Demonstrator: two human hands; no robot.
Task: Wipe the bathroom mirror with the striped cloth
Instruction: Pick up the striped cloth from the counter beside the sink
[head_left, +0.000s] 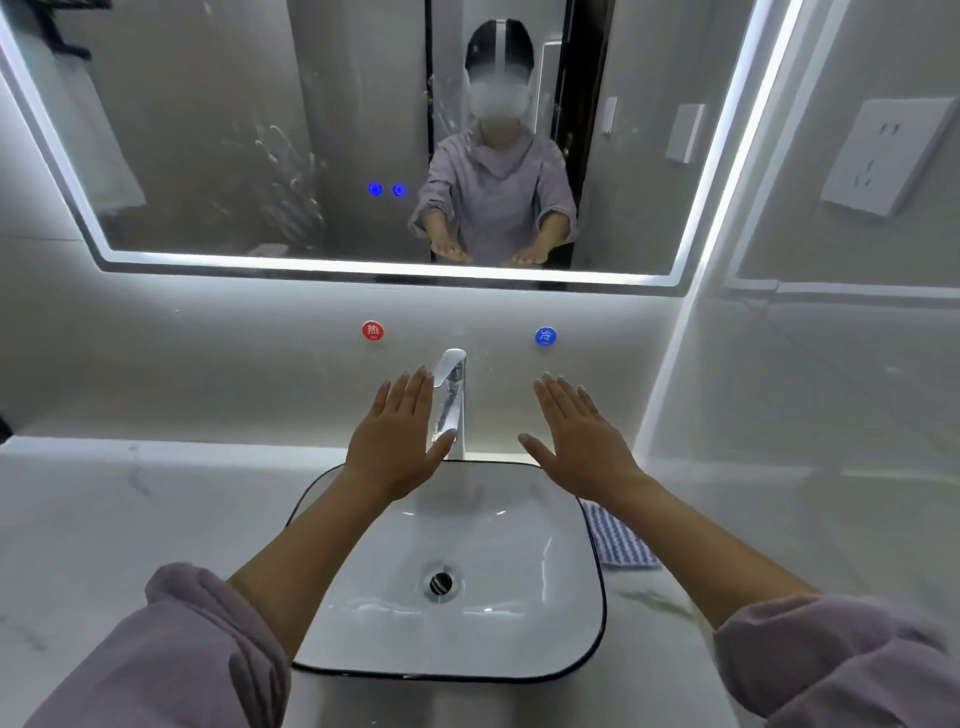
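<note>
Both hands are held flat and empty above the sink (545, 670), palms down, fingers straight and together. The left hand (397, 441) hovers over the back-left rim of the sink, its thumb crossing in front of the tap (451, 395). The right hand (576, 431) hovers over the back-right rim, well apart from the left; neither touches anything.

The striped cloth (618, 540) lies on the counter (104, 545) just beside the sink's right edge, partly hidden under the right forearm. It looks soft and slightly rumpled, with blue and white stripes. Nothing is gripped yet, so picking it up appears to be the first step.

The mirror (208, 156) hangs on the wall behind and above the sink, a large smooth pane with rounded corners and a lit border. Pale streaks and splash marks show on the glass above and left of the sink.

Risks, as I judge them: two glowing blue touch buttons (387, 189) sit in the glass above the tap, and a wiping pass across them could switch something. A reach toward the mirror could knock the tall chrome tap's lever. The glossy white sink and polished marbled counter look slippery, so a loosely held cloth might drop into the bowl.
</note>
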